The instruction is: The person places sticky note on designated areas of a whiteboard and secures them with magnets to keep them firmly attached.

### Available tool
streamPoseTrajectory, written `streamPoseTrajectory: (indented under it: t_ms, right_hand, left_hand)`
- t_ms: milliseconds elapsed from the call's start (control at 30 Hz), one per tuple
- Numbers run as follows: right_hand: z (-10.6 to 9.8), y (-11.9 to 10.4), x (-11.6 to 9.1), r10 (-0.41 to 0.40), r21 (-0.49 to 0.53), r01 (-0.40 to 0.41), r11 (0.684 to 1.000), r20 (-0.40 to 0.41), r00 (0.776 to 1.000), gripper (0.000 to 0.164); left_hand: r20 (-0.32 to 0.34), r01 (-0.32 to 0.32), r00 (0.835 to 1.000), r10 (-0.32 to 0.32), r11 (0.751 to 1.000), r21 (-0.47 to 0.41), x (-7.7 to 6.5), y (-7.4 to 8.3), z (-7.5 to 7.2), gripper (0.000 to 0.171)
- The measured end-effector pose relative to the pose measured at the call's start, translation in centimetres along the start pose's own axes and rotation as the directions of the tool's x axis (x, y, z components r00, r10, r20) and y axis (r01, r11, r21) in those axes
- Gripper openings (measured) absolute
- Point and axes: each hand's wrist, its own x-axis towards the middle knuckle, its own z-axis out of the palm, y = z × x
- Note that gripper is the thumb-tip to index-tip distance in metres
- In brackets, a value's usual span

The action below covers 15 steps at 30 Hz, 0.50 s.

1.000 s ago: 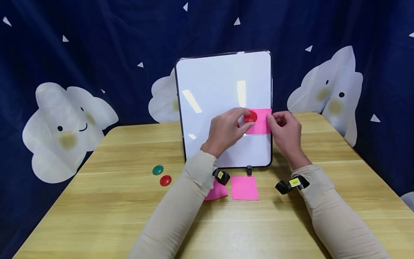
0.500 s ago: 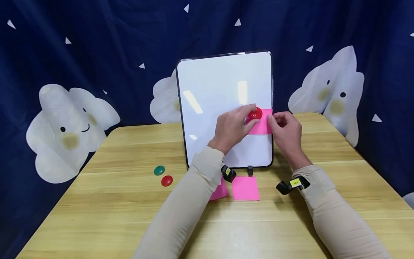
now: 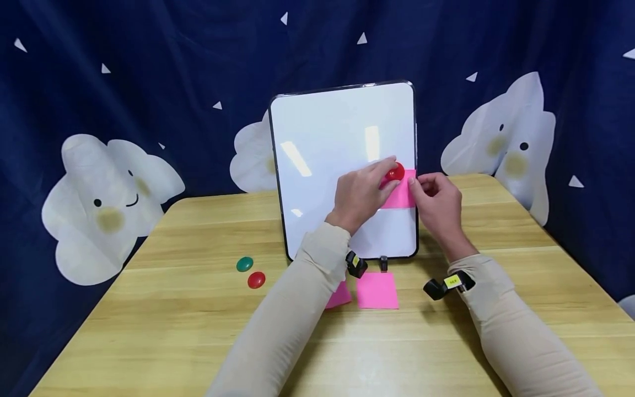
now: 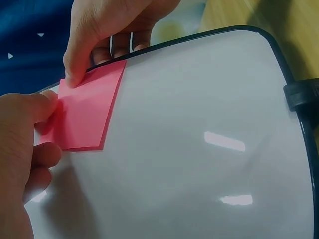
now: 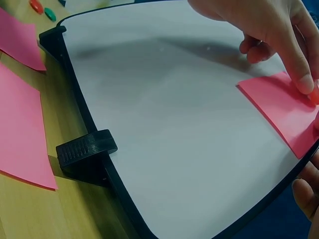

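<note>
My left hand (image 3: 359, 193) pinches a round red magnet (image 3: 395, 171) between thumb and fingers, over the upper part of a pink sticky note (image 3: 404, 196). The note lies on the upright whiteboard (image 3: 337, 132) at its right edge. At that edge, my right hand (image 3: 439, 204) has its thumb on the note, with fingers behind the board, as the left wrist view shows the right thumb (image 4: 75, 72). In the right wrist view, the magnet (image 5: 314, 94) peeks out beside the left fingertips, partly cut off by the frame. From the left wrist, the magnet is hidden.
Two more pink notes lie before the board: one note (image 3: 377, 290) by the black board foot (image 3: 383, 263), another note (image 3: 339, 296) partly under the left forearm. To the left on the wooden table (image 3: 163, 320) are a green magnet (image 3: 245, 264) and a red disc magnet (image 3: 256, 280).
My left hand has slid right and slightly up with the red magnet, across the pink note. The right hand has kept its place at the board's edge.
</note>
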Motion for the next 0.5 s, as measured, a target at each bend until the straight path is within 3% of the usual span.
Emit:
streamPoseTrajectory:
  t_ms: [167,367,500]
  right_hand:
    - [0.05,-0.11,0.07,-0.001,-0.004,0.001,1.000,-0.008,1.000,0.034]
    - [0.05,-0.04,0.17,-0.005,-0.006,0.005,1.000,-0.011,1.000,0.033]
    - [0.10,0.11,0.18,-0.005,0.000,0.005,1.000,-0.014,1.000,0.033]
  left_hand:
    - [0.001,-0.034,0.999,0.034,0.999,0.027,0.09,0.02,0.24,0.043]
    - [-0.004,-0.109,0.994,0.111,0.981,0.160,0.29,0.08,0.35,0.033]
    - [-0.004,-0.122,0.992,0.125,0.975,0.186,0.43,0.06,0.39,0.031]
